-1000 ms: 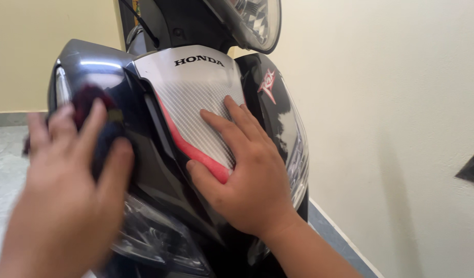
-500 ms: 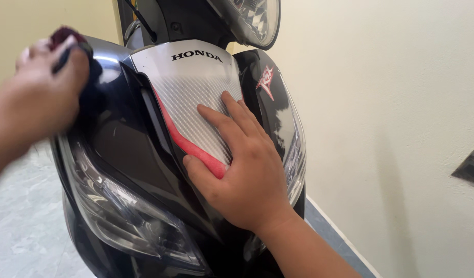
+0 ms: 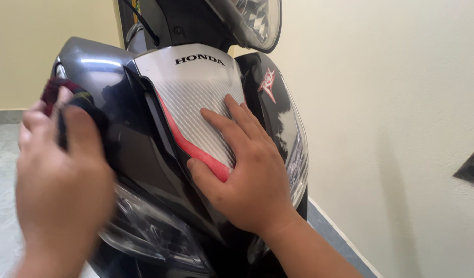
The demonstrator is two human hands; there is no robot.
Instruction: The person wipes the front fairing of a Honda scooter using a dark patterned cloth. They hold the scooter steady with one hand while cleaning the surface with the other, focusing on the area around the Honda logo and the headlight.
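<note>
A dark cloth is clutched in the left hand against the scooter's grey front panel. The right hand is laid flat, fingers spread, on the silver centre panel.

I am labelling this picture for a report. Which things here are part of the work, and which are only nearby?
In the work:
- left hand, wiping with a dark cloth
- right hand, flat on the silver front panel
- scooter's dark side panel

Only nearby:
- headlight
- cream wall
- tiled floor

The scooter I'm at stands on a pale grey tiled floor. It sits close beside a cream wall, where a dark skirting strip meets the floor.
</note>
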